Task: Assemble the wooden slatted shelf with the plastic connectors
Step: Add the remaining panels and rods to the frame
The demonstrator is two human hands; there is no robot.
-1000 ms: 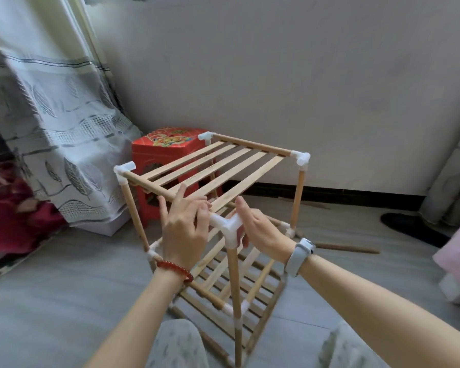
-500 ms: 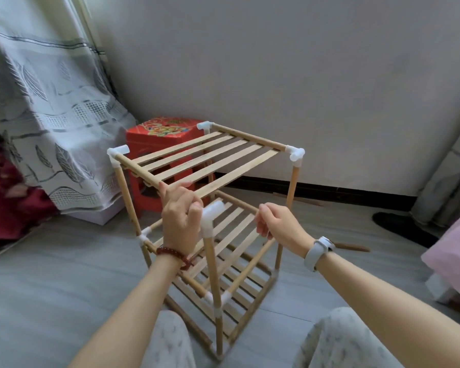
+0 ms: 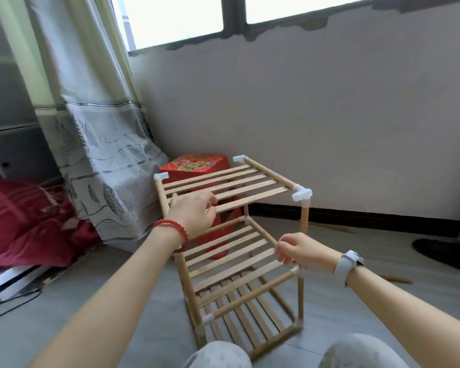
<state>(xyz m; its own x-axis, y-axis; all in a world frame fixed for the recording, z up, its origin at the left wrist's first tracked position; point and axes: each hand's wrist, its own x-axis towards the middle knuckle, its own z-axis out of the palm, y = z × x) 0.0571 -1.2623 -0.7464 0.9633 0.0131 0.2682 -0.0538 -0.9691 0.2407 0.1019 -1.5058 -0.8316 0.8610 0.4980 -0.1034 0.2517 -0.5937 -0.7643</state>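
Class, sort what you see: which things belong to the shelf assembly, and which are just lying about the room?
Part of the job:
wooden slatted shelf
white plastic connectors
left hand, gripping the top tier
right hand, pinching the middle tier's rail

Lying about:
red stool
curtain
red bedding
loose wooden rod on the floor

The left hand (image 3: 194,212) covers the shelf (image 3: 231,187) top tier's near-left corner; whether a connector sits there cannot be told. The red stool (image 3: 194,166) behind is mostly hidden by the slats.
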